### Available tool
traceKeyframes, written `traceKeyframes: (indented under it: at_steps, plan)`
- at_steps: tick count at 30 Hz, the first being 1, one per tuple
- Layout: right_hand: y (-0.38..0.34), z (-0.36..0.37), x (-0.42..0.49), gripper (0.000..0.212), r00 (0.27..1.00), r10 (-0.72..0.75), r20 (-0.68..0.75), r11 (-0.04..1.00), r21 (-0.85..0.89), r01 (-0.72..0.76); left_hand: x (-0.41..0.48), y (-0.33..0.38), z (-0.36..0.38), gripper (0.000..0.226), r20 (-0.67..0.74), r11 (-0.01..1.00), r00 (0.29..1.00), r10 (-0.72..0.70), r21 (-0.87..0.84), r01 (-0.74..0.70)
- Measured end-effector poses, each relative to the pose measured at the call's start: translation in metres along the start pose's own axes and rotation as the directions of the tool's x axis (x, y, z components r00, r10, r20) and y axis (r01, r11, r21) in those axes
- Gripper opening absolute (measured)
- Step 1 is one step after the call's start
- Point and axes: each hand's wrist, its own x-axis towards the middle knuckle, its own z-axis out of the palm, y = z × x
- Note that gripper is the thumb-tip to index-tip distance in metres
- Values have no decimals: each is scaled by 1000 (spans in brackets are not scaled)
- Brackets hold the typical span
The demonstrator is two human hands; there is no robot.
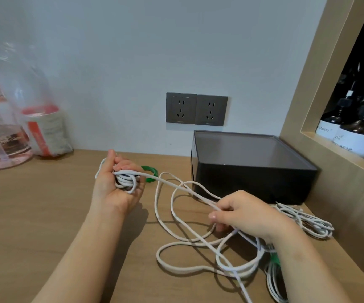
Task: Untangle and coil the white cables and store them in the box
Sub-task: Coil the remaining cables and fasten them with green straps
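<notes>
My left hand (116,184) is palm up and grips a small coil of white cable (126,179) wound in the palm. From that coil a taut strand (176,185) runs right to my right hand (248,213), which pinches it between thumb and fingers. Loose loops of the same white cable (187,239) lie tangled on the wooden desk below and left of my right hand. A thinner white cable bundle (307,221) lies beside my right wrist, in front of the dark grey box (251,182). The box's top looks smoky and shut.
A green ring (151,174) lies on the desk behind my left hand. Clear plastic bags with a pink jug (4,136) and a red-and-white packet (45,130) stand at the back left. Two wall sockets (196,109) sit above the box. A shelf niche with dark bottles (351,127) is on the right.
</notes>
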Motion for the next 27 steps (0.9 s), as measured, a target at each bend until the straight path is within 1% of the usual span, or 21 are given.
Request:
traceKeyframes:
  at_steps: [2, 3, 5, 6, 8, 9, 10, 11, 13, 15, 17, 19, 20, 21, 22, 23, 24, 25, 26, 27]
  plan:
    - [5, -2, 1, 25, 997, -2, -76, 995, 100, 9, 0, -3, -1, 33, -23, 996, 1000, -12, 86, 14]
    - [7, -3, 2, 26, 996, 10, -90, 986, 168, 5, -1, -5, -1, 33, -25, 992, 999, -20, 125, 23]
    - [8, -3, 3, 33, 998, 35, -49, 937, 349, -16, -2, -7, 0, 30, -7, 987, 999, -40, 155, 40]
    - [7, -4, 2, 38, 1000, 31, -3, 885, 465, -26, -3, -8, 0, 27, 6, 986, 999, -51, 158, 49]
    - [6, -8, 1, 48, 997, 3, 73, 734, 677, -52, -4, -7, -1, 22, 28, 986, 997, -73, 149, 68]
    - [7, -9, 1, 50, 997, 2, 83, 689, 722, -62, -4, -6, -2, 21, 34, 988, 996, -82, 134, 77]
    - [9, -10, 2, 51, 997, 13, 75, 694, 717, -63, -3, -5, -3, 21, 38, 990, 995, -88, 118, 83]
    - [10, -9, 4, 49, 998, 28, 59, 739, 671, -60, -3, -4, -3, 21, 40, 991, 995, -90, 105, 85]
    - [11, -7, 6, 45, 998, 66, 10, 850, 523, -61, -3, -3, -4, 22, 45, 994, 996, -73, 85, 69]
    - [10, -5, 6, 41, 990, 124, -74, 913, 400, -84, -5, -4, -2, 19, 48, 994, 998, -34, 105, 29]
    - [7, -4, 5, 37, 973, 141, -182, 953, 290, -84, -9, -8, 2, 16, 52, 978, 999, -1, 209, -10]
    - [4, -2, 5, 33, 954, 110, -278, 985, 160, -66, -13, -12, 6, 18, 59, 921, 998, 19, 386, -41]
    - [2, 0, 5, 31, 944, 78, -320, 995, 77, -56, -14, -15, 7, 19, 70, 863, 997, 34, 501, -65]
    - [-2, 2, 6, 28, 934, 34, -357, 998, -31, -48, -16, -18, 7, 19, 92, 766, 994, 61, 634, -105]
    - [-6, 5, 6, 27, 925, -18, -378, 987, -152, -43, -18, -21, 7, 19, 128, 620, 988, 92, 769, -157]
    - [-10, 8, 6, 26, 919, -77, -386, 963, -269, -32, -20, -25, 6, 20, 180, 441, 976, 119, 871, -215]
    - [-14, 12, 8, 25, 912, -140, -385, 930, -368, -13, -22, -30, 5, 20, 243, 273, 961, 131, 923, -271]
    - [-16, 16, 9, 24, 902, -201, -382, 899, -437, 15, -24, -35, 4, 20, 298, 153, 947, 120, 937, -314]
    - [-17, 20, 10, 24, 890, -250, -382, 881, -470, 46, -26, -41, 3, 22, 330, 72, 940, 88, 939, -337]
    - [-18, 22, 11, 24, 877, -282, -389, 881, -467, 76, -27, -46, 2, 25, 342, 9, 939, 41, 939, -343]
